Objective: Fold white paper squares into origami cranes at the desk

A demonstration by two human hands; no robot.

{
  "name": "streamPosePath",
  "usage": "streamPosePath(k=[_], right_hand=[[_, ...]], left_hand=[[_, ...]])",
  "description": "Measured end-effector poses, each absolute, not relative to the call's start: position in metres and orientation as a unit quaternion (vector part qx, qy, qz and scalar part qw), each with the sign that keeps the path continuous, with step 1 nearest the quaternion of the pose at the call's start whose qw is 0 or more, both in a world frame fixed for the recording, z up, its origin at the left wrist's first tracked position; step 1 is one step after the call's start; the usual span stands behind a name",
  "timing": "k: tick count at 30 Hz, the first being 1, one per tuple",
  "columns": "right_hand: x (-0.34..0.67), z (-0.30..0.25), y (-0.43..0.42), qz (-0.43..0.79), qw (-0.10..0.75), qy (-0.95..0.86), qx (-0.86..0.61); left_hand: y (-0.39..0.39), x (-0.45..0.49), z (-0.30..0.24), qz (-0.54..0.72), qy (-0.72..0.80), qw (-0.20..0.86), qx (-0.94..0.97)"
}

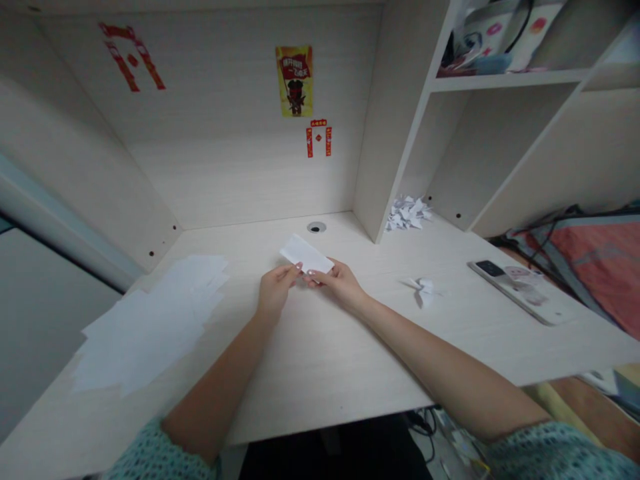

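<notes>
A small folded piece of white paper [306,254] is held up over the middle of the desk, tilted toward me. My left hand [276,287] pinches its near edge between thumb and fingers. With thumb on top and fingers underneath, my right hand [340,283] grips the near right corner. The two thumbs are close together along the near edge. To the right on the desk lies a folded paper figure [423,291], apart from both hands. Loose white sheets [155,320] are spread overlapping at the left.
A heap of folded white paper pieces [409,213] sits beneath the shelf [510,81] at the back right. A phone [520,290] lies near the right edge. The upright divider [400,120] and a cable hole [317,227] are behind my hands.
</notes>
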State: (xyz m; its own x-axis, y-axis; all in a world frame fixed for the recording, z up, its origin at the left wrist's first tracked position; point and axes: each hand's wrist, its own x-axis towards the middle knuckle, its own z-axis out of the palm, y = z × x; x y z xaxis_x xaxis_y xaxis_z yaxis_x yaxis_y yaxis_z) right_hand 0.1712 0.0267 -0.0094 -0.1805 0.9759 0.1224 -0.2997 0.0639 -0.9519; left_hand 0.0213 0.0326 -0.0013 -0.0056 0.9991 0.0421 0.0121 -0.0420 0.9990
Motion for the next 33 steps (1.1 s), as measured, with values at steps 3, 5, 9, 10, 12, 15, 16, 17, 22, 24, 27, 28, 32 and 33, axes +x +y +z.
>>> streamPosePath(k=[3, 5, 9, 10, 12, 15, 16, 17, 22, 24, 27, 28, 32, 33], right_hand=[[0.172, -0.009, 0.027, 0.577, 0.545, -0.499, -0.348], [0.174, -0.010, 0.029, 0.553, 0.567, -0.494, -0.358], [0.179, -0.011, 0.036, 0.510, 0.590, -0.486, -0.394], [0.180, -0.011, 0.037, 0.507, 0.591, -0.484, -0.399], [0.181, -0.011, 0.038, 0.503, 0.589, -0.487, -0.404], [0.181, -0.010, 0.038, 0.491, 0.577, -0.507, -0.411], [0.181, -0.010, 0.038, 0.486, 0.575, -0.512, -0.413], [0.181, -0.010, 0.037, 0.482, 0.575, -0.515, -0.415], [0.179, -0.013, 0.036, 0.468, 0.584, -0.521, -0.410], [0.177, -0.015, 0.035, 0.467, 0.578, -0.532, -0.405], [0.175, -0.016, 0.033, 0.455, 0.570, -0.549, -0.409], [0.174, -0.016, 0.032, 0.447, 0.566, -0.556, -0.412], [0.175, -0.013, 0.029, 0.418, 0.552, -0.584, -0.424], [0.176, -0.012, 0.029, 0.412, 0.551, -0.586, -0.427]], left_hand=[[0.033, 0.020, -0.001, 0.502, 0.499, 0.475, 0.522], [0.033, 0.019, -0.002, 0.490, 0.514, 0.458, 0.534], [0.035, 0.017, -0.006, 0.464, 0.522, 0.404, 0.591], [0.035, 0.017, -0.006, 0.460, 0.520, 0.388, 0.607], [0.036, 0.016, -0.007, 0.454, 0.517, 0.353, 0.634], [0.036, 0.015, -0.007, 0.447, 0.517, 0.318, 0.658], [0.037, 0.015, -0.007, 0.445, 0.515, 0.314, 0.662], [0.037, 0.015, -0.007, 0.444, 0.512, 0.313, 0.665], [0.036, 0.016, -0.010, 0.465, 0.514, 0.291, 0.659], [0.034, 0.017, -0.010, 0.483, 0.523, 0.284, 0.643], [0.030, 0.020, -0.008, 0.491, 0.518, 0.329, 0.619], [0.028, 0.022, -0.007, 0.489, 0.508, 0.352, 0.615], [0.023, 0.027, -0.001, 0.470, 0.479, 0.373, 0.641], [0.023, 0.028, 0.000, 0.465, 0.474, 0.376, 0.646]])
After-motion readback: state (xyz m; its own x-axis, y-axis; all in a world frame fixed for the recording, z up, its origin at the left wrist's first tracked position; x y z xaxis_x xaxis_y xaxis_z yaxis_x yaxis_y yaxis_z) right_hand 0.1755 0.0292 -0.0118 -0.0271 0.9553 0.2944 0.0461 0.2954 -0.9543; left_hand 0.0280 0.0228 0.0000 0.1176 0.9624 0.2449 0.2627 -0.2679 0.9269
